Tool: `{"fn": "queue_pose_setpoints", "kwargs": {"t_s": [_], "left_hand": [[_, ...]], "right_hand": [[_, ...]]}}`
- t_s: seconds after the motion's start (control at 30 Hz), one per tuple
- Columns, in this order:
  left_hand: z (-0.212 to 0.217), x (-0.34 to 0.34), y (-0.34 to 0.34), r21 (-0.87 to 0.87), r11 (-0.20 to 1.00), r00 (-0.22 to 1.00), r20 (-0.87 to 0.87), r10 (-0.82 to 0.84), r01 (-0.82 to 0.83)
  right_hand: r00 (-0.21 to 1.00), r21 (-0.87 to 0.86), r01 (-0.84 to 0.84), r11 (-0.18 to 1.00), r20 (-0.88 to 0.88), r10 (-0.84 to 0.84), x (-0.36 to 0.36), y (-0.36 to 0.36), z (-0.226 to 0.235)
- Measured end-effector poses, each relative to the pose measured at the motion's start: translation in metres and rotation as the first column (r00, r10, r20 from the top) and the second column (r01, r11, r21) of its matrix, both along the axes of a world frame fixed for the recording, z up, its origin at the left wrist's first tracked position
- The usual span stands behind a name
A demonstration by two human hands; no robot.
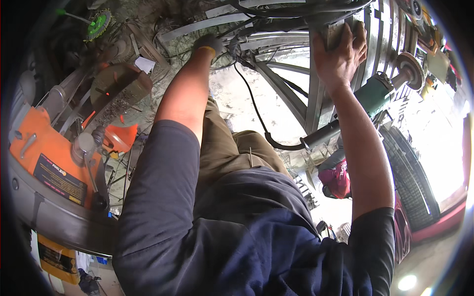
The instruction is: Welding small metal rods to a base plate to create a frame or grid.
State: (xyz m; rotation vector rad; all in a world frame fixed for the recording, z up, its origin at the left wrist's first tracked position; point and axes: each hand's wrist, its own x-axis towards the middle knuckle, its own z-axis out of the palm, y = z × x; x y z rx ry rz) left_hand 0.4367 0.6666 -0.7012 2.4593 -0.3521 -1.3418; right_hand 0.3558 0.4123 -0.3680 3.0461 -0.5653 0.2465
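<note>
My left hand (208, 44), in a grey glove with a yellow cuff, reaches forward to a bundle of dark cables (234, 48) beside metal strips. Its fingers are blurred and partly hidden, so I cannot tell whether they hold anything. My bare right hand (341, 56) is wrapped over the far end of a grey metal bar (320, 101), thumb on its left and fingers on its right. Behind my right forearm lies a green angle grinder (373, 93) with a black handle, a black cord (254, 101) and a round wheel (411, 70).
An orange cut-off machine (47, 153) with a round disc (121, 89) stands to my left. A green-centred wheel (98, 25) lies at the far left. Long metal bars (390, 34) are stacked at the far right. A dark ribbed panel (407, 172) stands at the right.
</note>
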Motion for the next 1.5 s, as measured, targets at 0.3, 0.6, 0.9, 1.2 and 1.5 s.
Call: {"fn": "queue_pose_setpoints", "kwargs": {"t_s": [0.3,0.6,0.9,1.2,1.5], "left_hand": [[-0.031,-0.02,0.09,-0.252,0.891,0.926,-0.11,0.362,-0.378],[0.132,-0.018,0.023,-0.005,0.079,0.028,-0.955,0.294,-0.997],[0.191,-0.001,0.072,-0.156,0.074,0.144,-0.98,-0.14,-0.985],[0.191,-0.025,-0.003,0.069,0.004,-0.065,-0.91,-0.41,-0.998],[0.191,-0.051,-0.046,0.075,-0.058,-0.059,-0.969,-0.24,-0.995]], "right_hand": [[0.98,-0.113,-0.063,0.992,0.182,0.083,0.036,0.046,0.012],[0.995,0.012,0.088,0.996,-0.049,-0.087,0.007,0.01,0.013],[0.993,-0.017,0.105,0.994,-0.057,-0.106,0.009,0.013,0.015],[0.998,-0.054,0.042,0.998,-0.039,-0.044,0.001,-0.001,-0.006],[0.999,-0.035,0.025,0.999,-0.025,-0.026,0.001,-0.001,-0.002]]}}
